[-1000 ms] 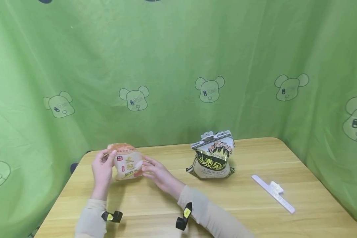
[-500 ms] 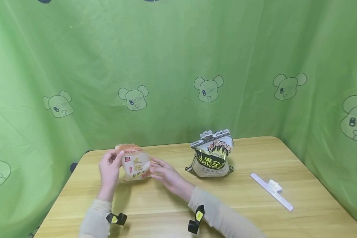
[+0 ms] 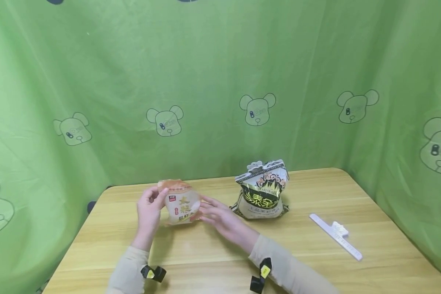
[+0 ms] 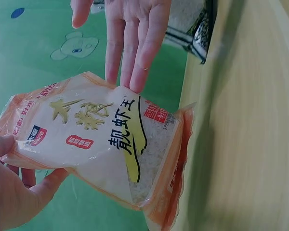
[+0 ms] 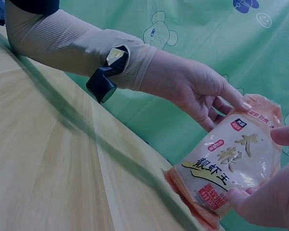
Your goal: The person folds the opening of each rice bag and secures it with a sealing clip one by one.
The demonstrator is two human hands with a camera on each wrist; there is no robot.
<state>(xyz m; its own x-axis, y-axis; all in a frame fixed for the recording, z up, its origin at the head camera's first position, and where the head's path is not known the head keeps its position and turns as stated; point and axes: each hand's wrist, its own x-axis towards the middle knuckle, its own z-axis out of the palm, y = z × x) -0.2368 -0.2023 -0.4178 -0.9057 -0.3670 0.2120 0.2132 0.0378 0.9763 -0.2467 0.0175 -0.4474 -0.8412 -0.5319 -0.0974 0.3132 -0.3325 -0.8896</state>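
Nearest you, low in the frame, both your sleeved forearms have slid rightward over the table (image 3: 213, 269) compared with half a second ago. Your left hand (image 3: 149, 210) pinches the upper left of the orange-and-white rice bag (image 3: 183, 206), left of centre; your right hand (image 3: 226, 222) has straight fingers touching its right side. The bag has shifted right with them, nearer the black-and-gold rice bag (image 3: 262, 194). Gold characters read 太粮, black ones 靓虾王; the small red print is unclear. At lower right lies a pale lilac bar clip (image 3: 336, 237). Farther back, the black-and-gold bag shows "TAIJINX" and "PREMIUM" before the bear-printed green curtain (image 3: 213, 61).
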